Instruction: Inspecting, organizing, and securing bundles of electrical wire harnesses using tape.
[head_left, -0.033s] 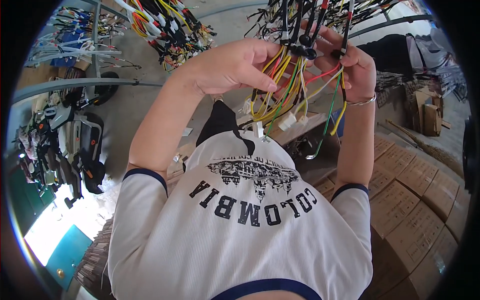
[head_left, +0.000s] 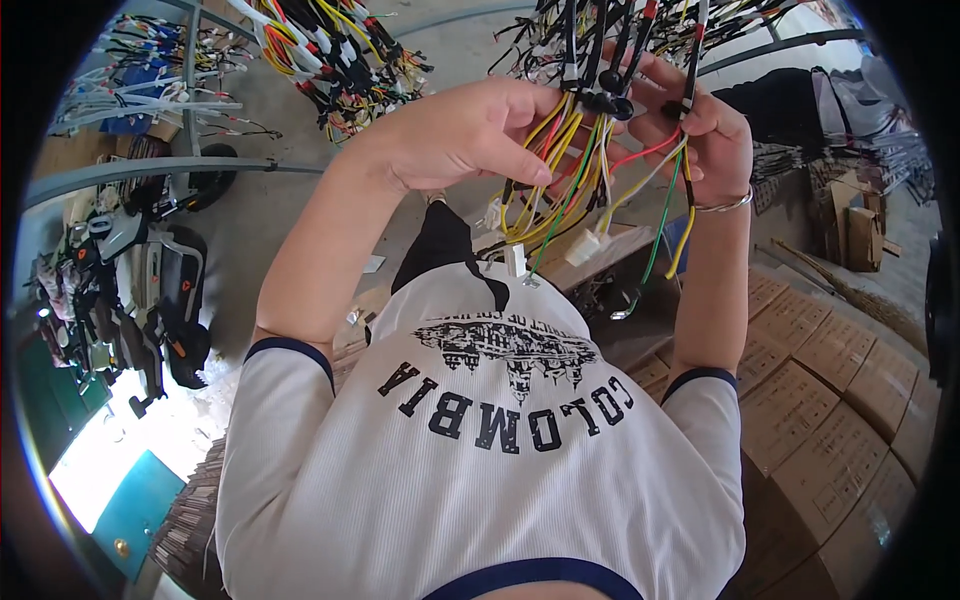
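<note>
Both hands are up at the far side of the head view, working a hanging wire bundle [head_left: 590, 150]. Left hand [head_left: 470, 130] is curled round the yellow, green and red strands, fingers closed loosely across them. Right hand [head_left: 700, 130], a bracelet [head_left: 725, 205] on its wrist, pinches a few strands just below the black sleeves, thumb and fingers closed on them. The bundle hangs from a rail far above, between the two hands, and its white plug connectors [head_left: 580, 245] dangle free below, just above the white shirt [head_left: 480, 450].

Risk, as I judge it: the loose strands cross one another, so a tug from either hand could snag a connector in its neighbours or pull a wire out of its plug. More harnesses [head_left: 330, 50] hang close by at far left, and they could tangle in too.

No bench shows under the hands. Below lies a grey concrete floor [head_left: 300, 210]. Stacked cardboard boxes [head_left: 830, 400] fill the near right. A parked scooter [head_left: 150, 290] stands at left, and curved metal rails [head_left: 150, 170] carry other wire sets.
</note>
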